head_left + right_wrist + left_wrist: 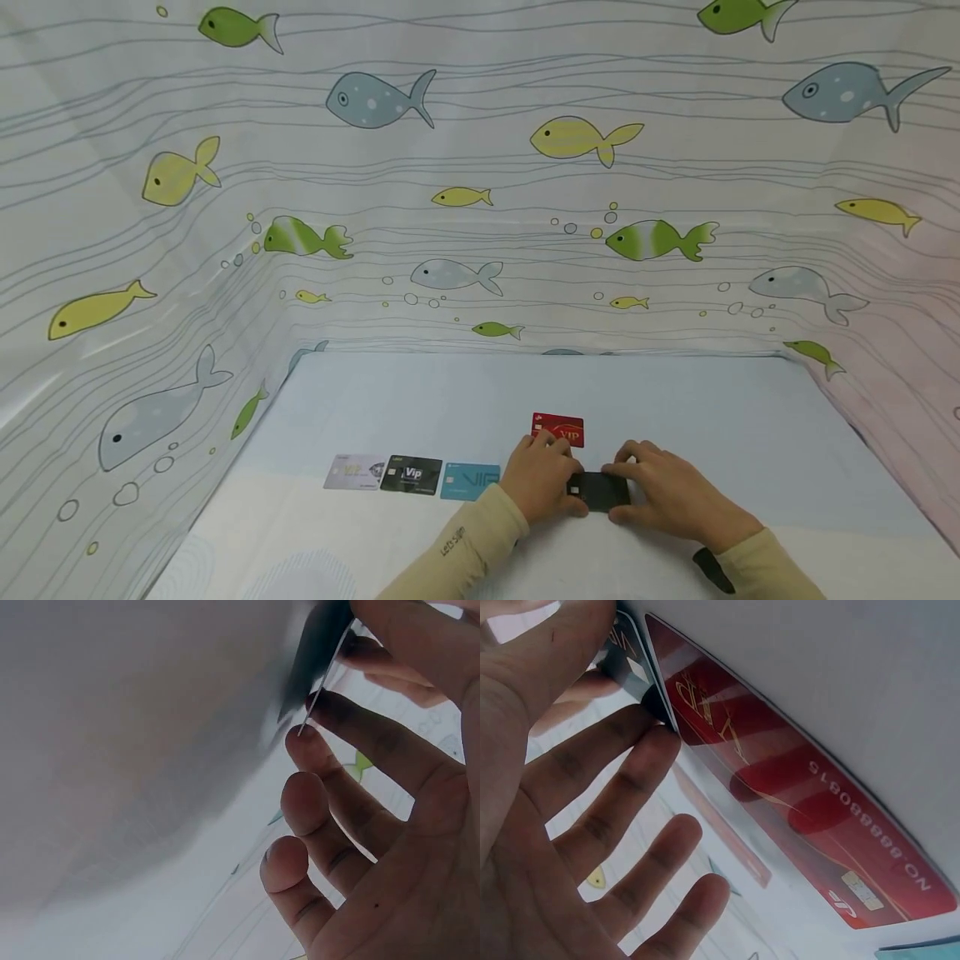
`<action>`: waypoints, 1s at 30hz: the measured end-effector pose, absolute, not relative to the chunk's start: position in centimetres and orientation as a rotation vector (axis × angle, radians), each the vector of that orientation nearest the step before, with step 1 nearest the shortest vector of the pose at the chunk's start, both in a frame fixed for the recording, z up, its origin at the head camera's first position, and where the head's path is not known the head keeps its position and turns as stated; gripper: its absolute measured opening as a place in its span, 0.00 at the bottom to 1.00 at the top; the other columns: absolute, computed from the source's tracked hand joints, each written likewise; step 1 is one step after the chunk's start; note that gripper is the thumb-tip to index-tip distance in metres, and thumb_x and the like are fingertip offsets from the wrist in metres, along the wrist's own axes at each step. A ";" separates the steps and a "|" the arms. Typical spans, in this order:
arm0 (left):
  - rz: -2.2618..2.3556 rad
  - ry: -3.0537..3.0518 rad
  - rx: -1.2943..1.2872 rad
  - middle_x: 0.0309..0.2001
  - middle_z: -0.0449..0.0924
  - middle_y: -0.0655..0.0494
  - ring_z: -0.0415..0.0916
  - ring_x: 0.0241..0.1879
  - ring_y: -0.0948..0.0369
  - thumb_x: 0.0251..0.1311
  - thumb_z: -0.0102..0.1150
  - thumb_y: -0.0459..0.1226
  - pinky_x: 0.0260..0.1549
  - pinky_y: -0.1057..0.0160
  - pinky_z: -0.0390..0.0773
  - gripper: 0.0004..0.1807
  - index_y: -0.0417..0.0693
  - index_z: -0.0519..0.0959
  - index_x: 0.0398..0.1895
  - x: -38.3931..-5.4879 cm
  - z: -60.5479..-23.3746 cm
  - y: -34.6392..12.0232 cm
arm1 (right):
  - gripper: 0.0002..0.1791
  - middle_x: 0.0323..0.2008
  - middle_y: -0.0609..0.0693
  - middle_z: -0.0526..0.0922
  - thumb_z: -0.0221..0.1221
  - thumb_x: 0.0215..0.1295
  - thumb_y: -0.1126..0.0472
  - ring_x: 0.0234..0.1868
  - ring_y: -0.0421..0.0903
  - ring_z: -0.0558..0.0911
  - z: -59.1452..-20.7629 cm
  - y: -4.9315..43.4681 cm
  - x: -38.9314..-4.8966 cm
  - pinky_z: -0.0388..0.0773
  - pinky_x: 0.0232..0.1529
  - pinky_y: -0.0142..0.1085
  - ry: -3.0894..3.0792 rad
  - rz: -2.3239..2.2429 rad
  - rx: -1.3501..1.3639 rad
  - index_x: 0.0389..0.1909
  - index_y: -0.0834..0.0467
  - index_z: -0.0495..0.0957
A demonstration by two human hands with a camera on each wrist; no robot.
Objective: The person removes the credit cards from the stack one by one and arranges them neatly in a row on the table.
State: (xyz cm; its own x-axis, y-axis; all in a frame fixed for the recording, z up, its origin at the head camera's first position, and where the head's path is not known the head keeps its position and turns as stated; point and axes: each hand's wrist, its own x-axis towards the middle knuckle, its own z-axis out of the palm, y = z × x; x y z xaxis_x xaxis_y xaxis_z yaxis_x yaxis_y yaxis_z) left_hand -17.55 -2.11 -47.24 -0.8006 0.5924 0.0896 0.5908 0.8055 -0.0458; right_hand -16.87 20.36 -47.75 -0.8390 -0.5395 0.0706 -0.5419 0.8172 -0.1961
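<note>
Both hands are at one dark card [603,492], in front of the person and right of the middle. My left hand [538,477] pinches its left end between thumb and fingers. The other end is pinched by my right hand [667,492]. Seen from the right wrist, the card [319,656] shows a thin pale edge tilted off the white surface, fingertips against it. A red VIP card [573,433] lies just beyond the left fingers, which partly cover it. In the left wrist view this red card [757,757] shows a gold chip and a number, beside spread lower fingers.
Left of the hands, a silver card [348,472], a black Vip card [411,477] and a teal VIP card [459,482] lie in a row on the white tabletop [420,400]. A fish-patterned curtain [480,233] surrounds the table at the back and sides.
</note>
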 end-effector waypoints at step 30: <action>-0.177 -2.913 -0.983 0.43 0.79 0.65 0.71 0.47 0.63 0.48 0.74 0.63 0.47 0.62 0.75 0.27 0.64 0.88 0.49 -18.1 -48.2 -2.7 | 0.28 0.46 0.40 0.78 0.74 0.51 0.39 0.45 0.43 0.79 -48.2 20.8 -16.6 0.81 0.45 0.45 -2.960 0.395 0.865 0.51 0.47 0.86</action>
